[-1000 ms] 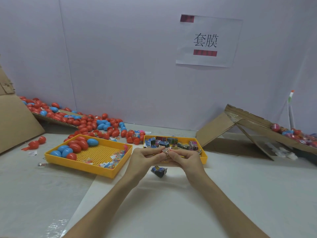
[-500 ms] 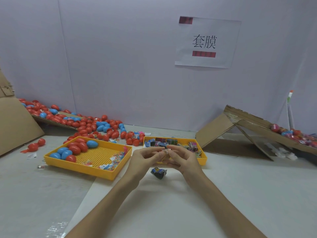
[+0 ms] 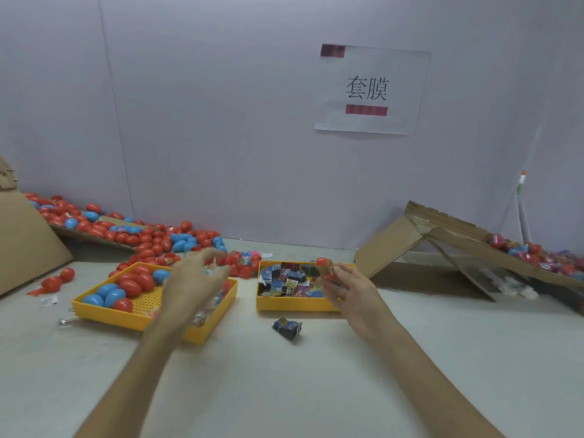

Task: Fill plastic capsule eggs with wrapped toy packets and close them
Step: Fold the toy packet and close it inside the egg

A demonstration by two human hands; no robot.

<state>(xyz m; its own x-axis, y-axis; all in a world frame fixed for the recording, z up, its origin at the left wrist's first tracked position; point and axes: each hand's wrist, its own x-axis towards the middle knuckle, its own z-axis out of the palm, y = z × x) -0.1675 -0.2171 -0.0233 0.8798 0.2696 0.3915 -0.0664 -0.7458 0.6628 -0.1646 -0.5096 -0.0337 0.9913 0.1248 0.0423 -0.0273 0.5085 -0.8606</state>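
Observation:
My right hand (image 3: 349, 292) holds a red capsule egg with a printed film sleeve (image 3: 325, 267) at its fingertips, above the right yellow tray (image 3: 294, 305) full of wrapped toy packets (image 3: 284, 281). My left hand (image 3: 192, 284), blurred and with fingers loosely spread, hovers over the left yellow tray (image 3: 126, 320), which holds red and blue eggs (image 3: 126, 287) and some small packets. One dark blue packet (image 3: 287, 327) lies alone on the table in front of the trays.
A heap of red and blue eggs (image 3: 148, 237) lines the back left, partly on cardboard (image 3: 28, 245). A cardboard ramp (image 3: 467, 238) with sleeved eggs (image 3: 537, 252) stands at right. A paper sign (image 3: 369, 90) hangs on the wall.
My hands were together working on one egg in front of the trays. They have parted: the right hand keeps the egg and moved right, the left hand swung left over the egg tray.

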